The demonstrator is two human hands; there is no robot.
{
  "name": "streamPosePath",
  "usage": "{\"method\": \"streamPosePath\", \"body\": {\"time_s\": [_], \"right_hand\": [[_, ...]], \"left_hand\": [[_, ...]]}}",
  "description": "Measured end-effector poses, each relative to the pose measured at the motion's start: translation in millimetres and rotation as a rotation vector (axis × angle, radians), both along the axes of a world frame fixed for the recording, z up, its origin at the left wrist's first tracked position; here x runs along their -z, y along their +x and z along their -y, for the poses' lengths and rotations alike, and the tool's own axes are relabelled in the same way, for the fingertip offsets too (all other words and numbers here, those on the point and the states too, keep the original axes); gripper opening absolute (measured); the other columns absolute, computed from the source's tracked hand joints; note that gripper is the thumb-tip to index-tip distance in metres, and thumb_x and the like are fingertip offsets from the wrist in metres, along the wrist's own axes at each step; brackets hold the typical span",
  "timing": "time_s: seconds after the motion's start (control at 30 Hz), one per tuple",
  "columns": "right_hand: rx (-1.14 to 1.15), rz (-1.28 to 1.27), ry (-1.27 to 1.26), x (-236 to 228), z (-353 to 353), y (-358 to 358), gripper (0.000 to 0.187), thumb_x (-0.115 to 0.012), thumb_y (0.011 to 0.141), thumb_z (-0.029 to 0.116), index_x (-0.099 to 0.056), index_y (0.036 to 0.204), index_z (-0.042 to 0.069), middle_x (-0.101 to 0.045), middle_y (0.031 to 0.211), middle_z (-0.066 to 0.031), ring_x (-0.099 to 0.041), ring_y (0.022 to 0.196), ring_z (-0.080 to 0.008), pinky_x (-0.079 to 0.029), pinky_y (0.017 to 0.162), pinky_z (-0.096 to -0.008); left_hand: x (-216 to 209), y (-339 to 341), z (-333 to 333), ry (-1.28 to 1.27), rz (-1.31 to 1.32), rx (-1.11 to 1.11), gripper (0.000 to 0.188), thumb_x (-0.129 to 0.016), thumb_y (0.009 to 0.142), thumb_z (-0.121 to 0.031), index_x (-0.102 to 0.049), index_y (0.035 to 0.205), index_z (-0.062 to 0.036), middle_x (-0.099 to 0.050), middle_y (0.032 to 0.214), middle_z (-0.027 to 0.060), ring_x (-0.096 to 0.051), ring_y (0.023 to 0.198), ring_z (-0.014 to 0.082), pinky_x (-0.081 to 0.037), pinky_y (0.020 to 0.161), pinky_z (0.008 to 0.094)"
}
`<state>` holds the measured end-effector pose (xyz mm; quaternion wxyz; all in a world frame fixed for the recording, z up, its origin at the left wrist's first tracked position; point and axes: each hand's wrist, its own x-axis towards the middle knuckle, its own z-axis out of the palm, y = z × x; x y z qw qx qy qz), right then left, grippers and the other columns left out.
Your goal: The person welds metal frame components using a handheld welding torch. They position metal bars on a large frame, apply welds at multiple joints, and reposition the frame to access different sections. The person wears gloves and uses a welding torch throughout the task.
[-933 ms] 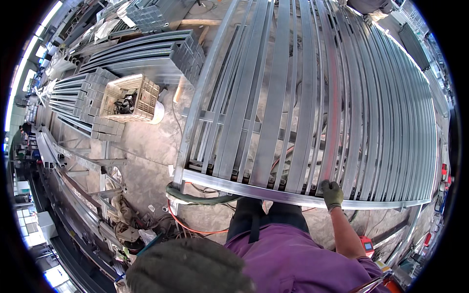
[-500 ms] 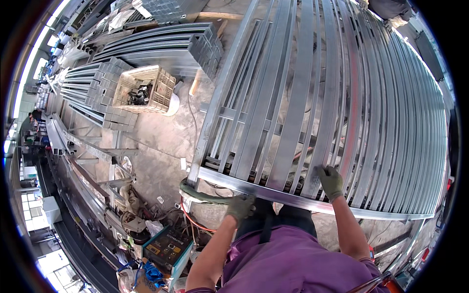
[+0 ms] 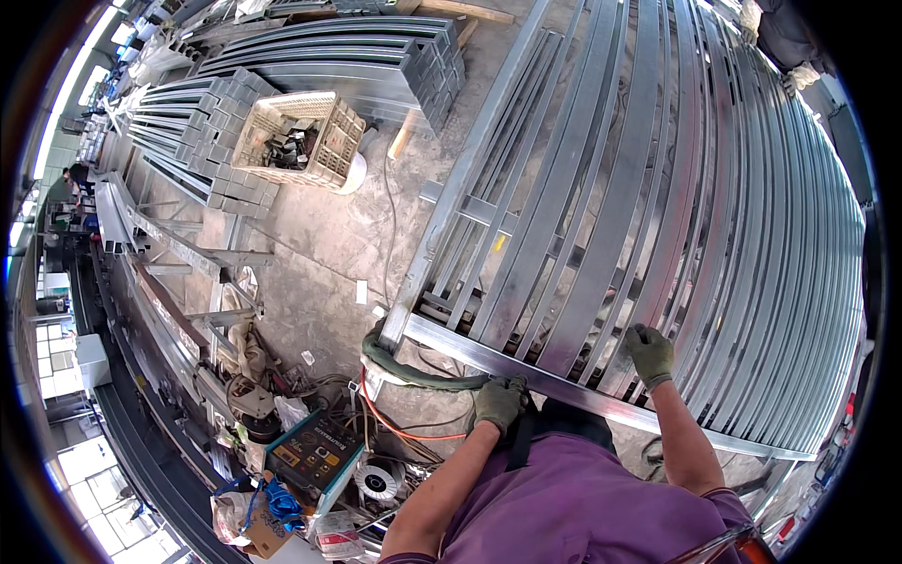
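Note:
My left hand (image 3: 501,402), in a green-grey work glove, is closed around the end of a thick green-sleeved hose (image 3: 418,376). It is just below the metal front bar (image 3: 489,352) of a large frame. The hose loops left around the frame's corner. My right hand (image 3: 650,355), gloved alike, is over the long grey metal tubes (image 3: 573,324) near that bar, with its fingers curled together. Whether anything small is between those fingers cannot be made out. The tubes run away from me side by side, with gaps between several at the left and tighter spacing at the right.
A beige crate (image 3: 301,141) of dark metal pieces stands beyond the frame's left side, near stacked metal tubes (image 3: 338,66). A dark machine with a teal edge (image 3: 315,456), a wire spool (image 3: 376,482) and an orange hose (image 3: 390,423) are at lower left. Someone's gloved hand (image 3: 803,75) shows at far right.
The view has turned and shifted, so the frame and crate appear farther right. My left hand has come right and nearer the front bar, still with the hose. My right hand stays over the tubes.

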<state>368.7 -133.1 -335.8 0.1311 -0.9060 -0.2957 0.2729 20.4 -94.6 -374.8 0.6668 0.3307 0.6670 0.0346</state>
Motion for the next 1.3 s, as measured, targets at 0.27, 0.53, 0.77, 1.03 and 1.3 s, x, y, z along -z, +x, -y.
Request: {"method": "streamPosePath", "body": {"time_s": [0.27, 0.53, 0.77, 1.03, 1.3], "right_hand": [[-0.058, 0.083, 0.015, 0.4, 0.9, -1.3, 0.036, -0.079, 0.092, 0.045, -0.081, 0.104, 0.011, -0.078, 0.086, -0.0104, -0.075, 0.079, -0.0297, -0.058, 0.076, -0.0411], [-0.058, 0.069, 0.074, 0.7, 3.9, 0.6, 0.034, -0.081, 0.092, 0.044, -0.082, 0.104, 0.012, -0.080, 0.089, -0.0110, -0.078, 0.083, -0.0280, -0.059, 0.076, -0.0404], [-0.019, 0.025, 0.108, 15.9, 11.8, 10.6, 0.034, -0.079, 0.093, 0.043, -0.083, 0.107, 0.012, -0.081, 0.092, -0.0123, -0.079, 0.086, -0.0282, -0.060, 0.078, -0.0397], [-0.062, 0.096, 0.082, 6.7, 5.2, 0.9, 0.033, -0.078, 0.092, 0.045, -0.082, 0.099, 0.013, -0.079, 0.085, -0.0113, -0.077, 0.081, -0.0295, -0.059, 0.076, -0.0424], [-0.029, 0.092, 0.098, -3.9, 5.3, -2.8, 0.034, -0.077, 0.091, 0.048, -0.080, 0.094, 0.015, -0.076, 0.079, -0.0090, -0.076, 0.078, -0.0292, -0.057, 0.074, -0.0416]], "left_hand": [[4.4, -0.6, 6.5, 0.071, -0.083, 0.066, 0.041, -0.073, 0.105, -0.041, -0.070, 0.085, -0.0046, -0.071, 0.068, 0.0056, -0.064, 0.055, 0.0140, -0.051, 0.053, 0.0303], [0.5, -5.3, -5.3, 0.056, -0.093, 0.201, 0.050, -0.070, 0.104, -0.050, -0.072, 0.086, -0.0037, -0.072, 0.069, 0.0083, -0.067, 0.057, 0.0169, -0.055, 0.059, 0.0352], [-95.8, -23.0, -66.8, 0.415, -0.479, 0.601, 0.048, -0.059, 0.103, -0.051, -0.070, 0.121, -0.0077, -0.077, 0.102, 0.0214, -0.074, 0.098, 0.0440, -0.058, 0.085, 0.0569], [-73.7, -25.7, -129.6, 0.854, -0.641, 0.467, 0.066, -0.064, 0.099, -0.043, -0.048, 0.148, -0.0029, -0.068, 0.126, 0.0269, -0.072, 0.101, 0.0492, -0.058, 0.083, 0.0607], [-46.3, -20.4, -144.6, 0.822, -0.659, 0.440, 0.054, -0.069, 0.096, -0.041, -0.063, 0.133, -0.0024, -0.067, 0.129, 0.0244, -0.065, 0.123, 0.0446, -0.055, 0.099, 0.0536]]}}
